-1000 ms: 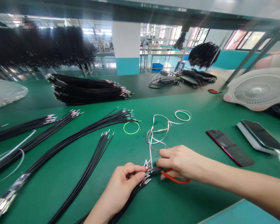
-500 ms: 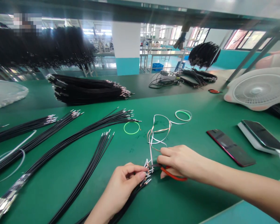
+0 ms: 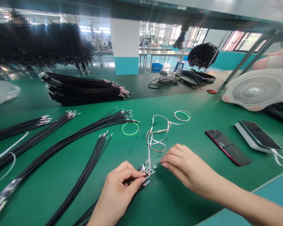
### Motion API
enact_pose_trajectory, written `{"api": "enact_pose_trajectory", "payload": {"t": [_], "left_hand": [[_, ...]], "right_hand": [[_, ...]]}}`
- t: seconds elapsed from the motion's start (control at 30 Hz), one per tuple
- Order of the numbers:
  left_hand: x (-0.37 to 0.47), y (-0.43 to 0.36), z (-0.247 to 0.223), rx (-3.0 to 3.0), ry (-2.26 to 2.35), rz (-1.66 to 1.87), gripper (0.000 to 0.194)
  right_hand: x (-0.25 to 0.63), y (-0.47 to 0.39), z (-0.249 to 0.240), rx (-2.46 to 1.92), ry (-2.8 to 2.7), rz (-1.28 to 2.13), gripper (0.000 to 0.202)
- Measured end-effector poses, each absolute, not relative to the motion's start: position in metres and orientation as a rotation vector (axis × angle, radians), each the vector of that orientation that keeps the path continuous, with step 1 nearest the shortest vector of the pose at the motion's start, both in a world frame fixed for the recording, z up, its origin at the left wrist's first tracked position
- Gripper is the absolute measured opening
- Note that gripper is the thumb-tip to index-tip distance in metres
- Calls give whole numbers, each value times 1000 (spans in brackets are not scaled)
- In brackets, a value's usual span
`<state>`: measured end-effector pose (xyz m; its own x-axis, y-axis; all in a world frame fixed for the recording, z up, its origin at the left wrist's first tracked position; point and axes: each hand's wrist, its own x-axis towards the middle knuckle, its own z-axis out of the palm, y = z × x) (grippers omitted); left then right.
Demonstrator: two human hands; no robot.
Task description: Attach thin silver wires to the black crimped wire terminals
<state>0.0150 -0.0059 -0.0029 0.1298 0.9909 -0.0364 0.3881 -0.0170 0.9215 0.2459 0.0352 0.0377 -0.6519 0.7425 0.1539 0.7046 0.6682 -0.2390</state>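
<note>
My left hand (image 3: 124,188) pinches the ends of a bundle of black wires (image 3: 143,185) with silvery tips, low in the middle of the view. A narrow pale ribbon (image 3: 149,157) runs from those ends up to a loose tangle on the green table (image 3: 184,201). To the right, my right hand (image 3: 181,163) is closed, its fingertips pressed together and apart from the wires. A small dark tip (image 3: 162,156) shows just beyond its fingers; the rest of that object is hidden in the hand.
More black wire bundles (image 3: 85,131) lie on the left, a large one (image 3: 82,89) behind. A green ring (image 3: 130,128) and a ribbon coil (image 3: 182,116) lie mid-table. Two phones (image 3: 228,147) (image 3: 259,135) and a white fan (image 3: 257,89) stand right.
My right hand has drawn back from the wire ends, and the orange-handled tool it held there no longer shows beneath it. My left hand still pinches the wires. The whole view has shifted slightly.
</note>
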Motion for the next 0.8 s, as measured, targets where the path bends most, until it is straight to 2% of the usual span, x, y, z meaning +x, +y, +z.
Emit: {"api": "enact_pose_trajectory", "payload": {"t": [0.1, 0.2, 0.5, 0.6, 0.73, 0.8], "left_hand": [[15, -7, -2, 1577, 1382, 922, 10], [15, -6, -1, 1591, 1367, 938, 11], [16, -4, 0, 1396, 1352, 841, 12], [14, -3, 1, 1372, 1353, 834, 13], [15, -3, 6, 1425, 1364, 802, 16], [20, -7, 9, 1507, 1350, 745, 20]], "right_hand": [[225, 35, 44, -1057, -2637, 473, 26], [216, 39, 44, -979, -2736, 570, 29], [220, 48, 36, -731, -2903, 449, 18], [223, 51, 35, -711, -2872, 503, 17], [227, 56, 41, -714, -2789, 622, 30], [228, 61, 46, -784, -2695, 667, 23]]}}
